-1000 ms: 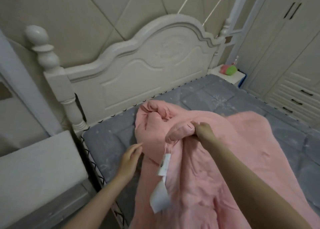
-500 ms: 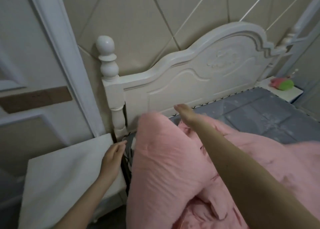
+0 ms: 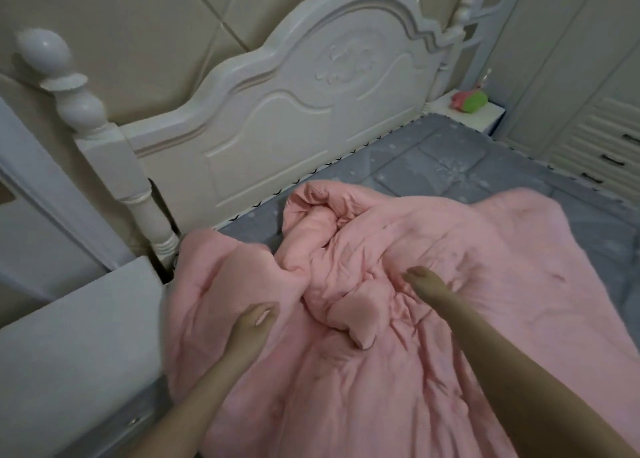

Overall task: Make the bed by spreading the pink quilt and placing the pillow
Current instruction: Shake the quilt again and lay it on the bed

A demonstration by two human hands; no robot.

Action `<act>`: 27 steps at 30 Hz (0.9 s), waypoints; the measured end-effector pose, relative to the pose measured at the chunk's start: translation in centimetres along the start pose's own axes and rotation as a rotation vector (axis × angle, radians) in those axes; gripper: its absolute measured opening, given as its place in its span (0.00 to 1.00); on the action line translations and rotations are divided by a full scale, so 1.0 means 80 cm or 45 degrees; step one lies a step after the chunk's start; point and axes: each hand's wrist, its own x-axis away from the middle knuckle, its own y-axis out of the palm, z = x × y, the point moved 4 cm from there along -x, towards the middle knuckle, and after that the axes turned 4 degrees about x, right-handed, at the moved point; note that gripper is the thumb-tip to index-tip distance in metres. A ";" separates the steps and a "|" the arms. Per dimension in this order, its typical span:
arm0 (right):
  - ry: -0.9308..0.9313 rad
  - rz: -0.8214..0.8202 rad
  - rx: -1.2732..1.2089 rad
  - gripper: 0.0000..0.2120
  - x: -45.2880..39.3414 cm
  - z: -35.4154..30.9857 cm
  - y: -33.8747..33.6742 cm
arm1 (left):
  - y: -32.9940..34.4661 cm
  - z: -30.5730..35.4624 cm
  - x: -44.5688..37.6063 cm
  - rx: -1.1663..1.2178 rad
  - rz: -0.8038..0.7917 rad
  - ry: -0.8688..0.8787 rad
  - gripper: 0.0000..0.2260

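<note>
The pink quilt [image 3: 398,301] lies bunched on the bed [image 3: 450,159], heaped near the headboard [image 3: 294,111] at the left near corner, with grey mattress exposed to the far right. One flap is draped over the left edge, just beside the white cabinet [image 3: 76,346].

The left hand [image 3: 254,324] is set into a fold at the left of the heap; its fingers are buried in the fabric, so it cannot be told whether cloth is gripped. The right hand [image 3: 424,282] is pressed into the centre of the heap, its fingers likewise hidden.

No pillow is visible.

Judged risks from this state:
- If only a surface fold is pulled, the top layer may be dragged while the rolled bundle near the headboard stays twisted.
- If the left flap is pulled outward, more quilt may slide off the bed into the gap beside the cabinet or catch on the bedpost [image 3: 79,111].
- If the quilt is pulled unevenly, the far right of the mattress may be left uncovered.
</note>
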 end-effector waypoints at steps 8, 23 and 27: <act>0.056 -0.083 0.153 0.22 0.041 0.185 0.036 | 0.135 -0.074 0.062 -0.238 -0.073 -0.169 0.18; -1.571 -0.268 2.066 0.29 -0.034 0.069 0.206 | 0.186 -0.208 0.017 -0.394 -0.317 -0.520 0.50; -1.391 -0.288 2.208 0.26 -0.070 0.070 0.225 | 0.188 -0.227 0.014 -0.439 -0.363 -0.720 0.39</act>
